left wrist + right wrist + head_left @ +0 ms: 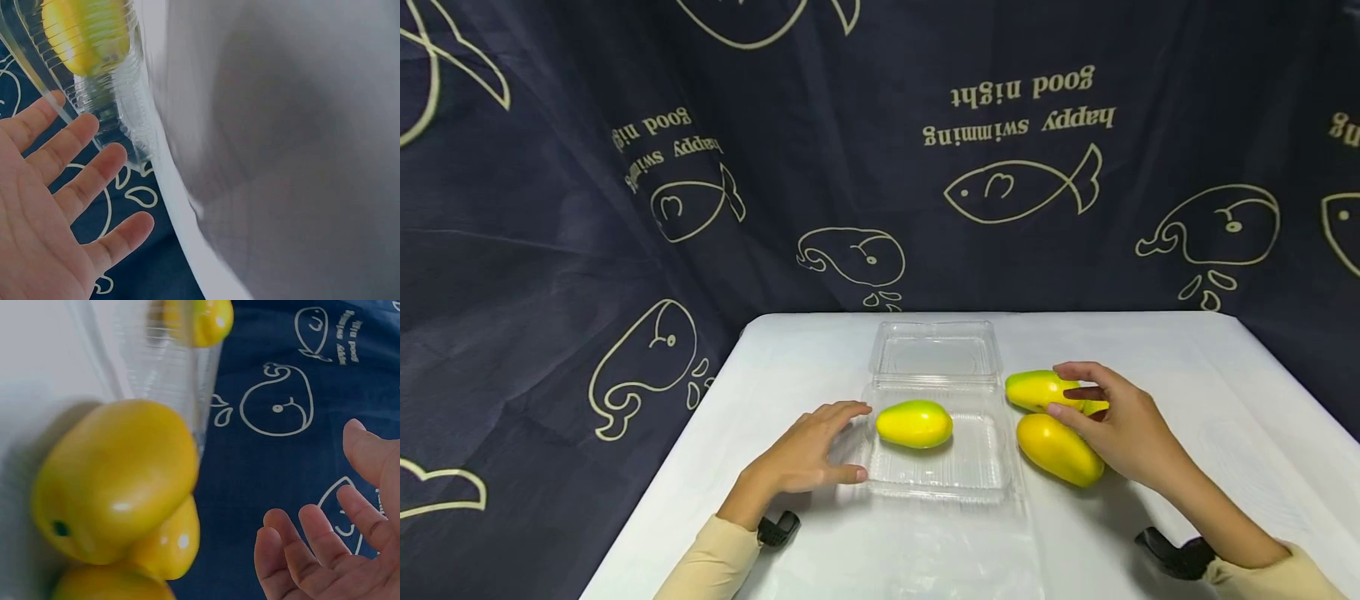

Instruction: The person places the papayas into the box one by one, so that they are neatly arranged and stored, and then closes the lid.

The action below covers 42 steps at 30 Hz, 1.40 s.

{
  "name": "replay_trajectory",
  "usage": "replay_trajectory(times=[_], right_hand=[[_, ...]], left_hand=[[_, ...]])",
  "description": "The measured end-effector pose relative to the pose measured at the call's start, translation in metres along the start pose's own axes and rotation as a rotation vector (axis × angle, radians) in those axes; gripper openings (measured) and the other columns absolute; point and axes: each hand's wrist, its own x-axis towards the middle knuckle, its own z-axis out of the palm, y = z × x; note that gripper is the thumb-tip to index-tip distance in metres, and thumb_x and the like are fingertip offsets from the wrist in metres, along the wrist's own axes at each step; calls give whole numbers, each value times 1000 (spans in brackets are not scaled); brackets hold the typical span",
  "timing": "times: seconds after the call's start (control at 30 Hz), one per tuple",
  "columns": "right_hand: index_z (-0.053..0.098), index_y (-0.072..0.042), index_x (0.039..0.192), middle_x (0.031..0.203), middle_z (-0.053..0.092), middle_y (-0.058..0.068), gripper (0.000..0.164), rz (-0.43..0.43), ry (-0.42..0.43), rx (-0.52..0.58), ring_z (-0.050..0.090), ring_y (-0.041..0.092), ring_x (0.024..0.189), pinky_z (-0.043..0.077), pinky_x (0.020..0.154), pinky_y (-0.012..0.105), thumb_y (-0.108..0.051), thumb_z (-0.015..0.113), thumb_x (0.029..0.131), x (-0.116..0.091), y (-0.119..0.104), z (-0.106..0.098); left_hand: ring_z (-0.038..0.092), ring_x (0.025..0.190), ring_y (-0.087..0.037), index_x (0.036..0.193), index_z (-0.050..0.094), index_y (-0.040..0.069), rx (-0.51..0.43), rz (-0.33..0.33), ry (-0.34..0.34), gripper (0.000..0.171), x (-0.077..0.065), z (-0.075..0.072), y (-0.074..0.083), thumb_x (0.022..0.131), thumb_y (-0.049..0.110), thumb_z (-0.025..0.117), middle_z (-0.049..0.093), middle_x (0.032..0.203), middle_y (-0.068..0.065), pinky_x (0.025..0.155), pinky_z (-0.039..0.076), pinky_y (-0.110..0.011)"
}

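Note:
A clear plastic clamshell box [977, 482] lies with its lid [936, 327] folded back. One yellow-green mango [914, 424] lies in its base, towards the left. My left hand [801, 450] is beside the box's left edge, fingers spread and holding nothing; whether a fingertip touches the rim I cannot tell. To the right of the box lie a greenish-yellow mango [1033, 390] and a deeper yellow mango [1060, 450], and another yellow piece [1096, 407] shows partly behind my right hand [1123, 425]. That hand hovers over these fruits, thumb and fingers apart, gripping none.
The box and fruits are on a white-covered table [805, 367]. A dark blue curtain [850, 150] with fish and whale drawings hangs behind the table and along its left side. Each wrist wears a black camera mount [778, 529].

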Motion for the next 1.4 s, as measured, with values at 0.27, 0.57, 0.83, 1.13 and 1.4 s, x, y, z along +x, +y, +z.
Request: replay_trajectory(times=[0.27, 0.57, 0.83, 1.13, 1.4], right_hand=[[62, -11, 127, 124, 67, 10, 49, -46, 58, -19, 69, 13, 94, 57, 74, 22, -32, 80, 87, -17, 13, 12], [65, -16, 122, 113, 68, 2, 50, -127, 103, -56, 55, -7, 94, 54, 72, 20, -26, 87, 79, -28, 23, 27], [63, -17, 124, 117, 68, 3, 54, -142, 98, -100, 62, 24, 109, 38, 90, 10, -31, 87, 78, -33, 28, 39], [64, -14, 123, 122, 64, 3, 55, -151, 94, -98, 58, 27, 117, 33, 98, 12, -26, 89, 75, -30, 36, 49], [64, -11, 123, 125, 61, 9, 56, -127, 37, -83, 57, 34, 119, 42, 97, 54, -20, 89, 74, -26, 35, 57]], left_hand=[[44, 139, -17, 153, 39, 28, 4, 6, 2, 88, 1, 0, 0, 79, 60, 75, 43, 155, 9, 108, 38, -51], [43, 140, -17, 153, 39, 30, 5, 8, 3, 87, 2, 3, -2, 80, 60, 74, 42, 155, 10, 109, 37, -52], [43, 140, -16, 153, 38, 31, 11, 12, 2, 86, 2, 4, -3, 80, 61, 74, 41, 156, 11, 109, 37, -52], [42, 141, -17, 153, 38, 29, 8, 6, 1, 87, 2, 5, -2, 80, 59, 74, 41, 156, 10, 110, 37, -54], [41, 143, -17, 153, 38, 30, 11, 0, 2, 87, 2, 4, -2, 80, 59, 75, 40, 157, 11, 111, 36, -55]])
